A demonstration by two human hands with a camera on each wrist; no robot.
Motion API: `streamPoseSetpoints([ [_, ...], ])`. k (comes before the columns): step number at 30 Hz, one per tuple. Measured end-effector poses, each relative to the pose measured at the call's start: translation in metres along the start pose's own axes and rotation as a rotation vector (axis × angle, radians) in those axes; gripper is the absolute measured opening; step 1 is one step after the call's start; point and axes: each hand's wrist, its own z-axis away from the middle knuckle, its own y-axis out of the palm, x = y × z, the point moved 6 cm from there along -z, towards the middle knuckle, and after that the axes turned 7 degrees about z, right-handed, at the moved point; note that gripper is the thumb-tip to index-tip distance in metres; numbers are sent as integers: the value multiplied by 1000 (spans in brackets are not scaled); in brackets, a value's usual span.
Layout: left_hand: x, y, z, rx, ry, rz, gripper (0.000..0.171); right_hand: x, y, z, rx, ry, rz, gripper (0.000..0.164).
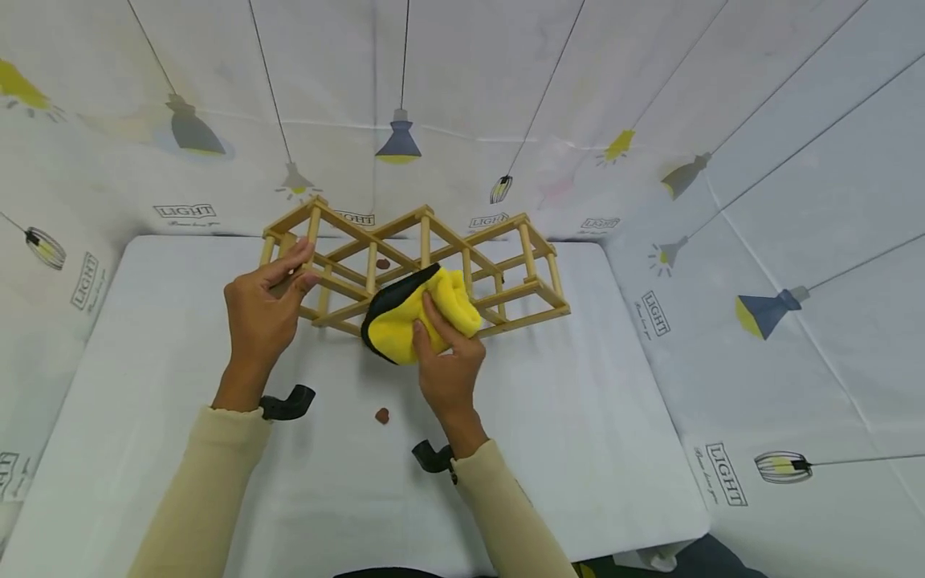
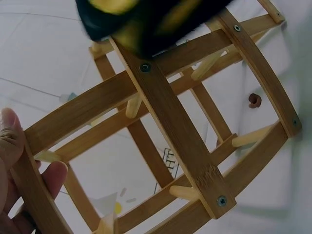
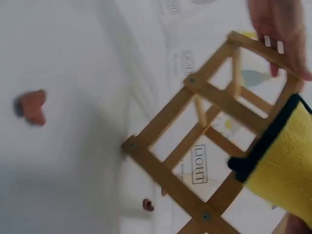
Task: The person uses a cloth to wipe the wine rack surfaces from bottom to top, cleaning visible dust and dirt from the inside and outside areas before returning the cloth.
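A wooden folding rack [image 1: 426,233], made of crossed flat slats and round dowels, stands at the back of the table. My left hand [image 1: 263,309] grips a slat at its left end; in the left wrist view the thumb and fingers [image 2: 54,176] show on either side of that slat. With my right hand [image 1: 451,369] I pinch a folded yellow cloth [image 1: 405,325] with a dark border against the rack's front middle. The cloth [image 3: 285,161] covers part of the slats in the right wrist view. Metal rivets [image 2: 222,200] join the slats.
A small reddish-brown piece [image 1: 382,416] lies on the white table [image 1: 564,449] in front of the rack. Another brown piece [image 1: 383,263] shows through the rack's frame. Behind the table rises a wall covering [image 1: 462,72] printed with lamps.
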Motion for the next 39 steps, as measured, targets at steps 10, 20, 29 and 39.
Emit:
streamPoseSetpoints([
  [10, -2, -1, -3, 17, 13, -22, 40, 6, 9, 15, -66, -91, 30, 39],
  [20, -6, -2, -2, 40, 56, -89, 42, 3, 26, 14, 88, -29, 110, 38],
  [29, -29, -21, -44, 253, -64, -420, 37, 7, 11, 2, -77, -81, -7, 42],
  [39, 2, -4, -109, 715, -246, -392, 59, 9, 23, 17, 25, -76, -3, 40],
])
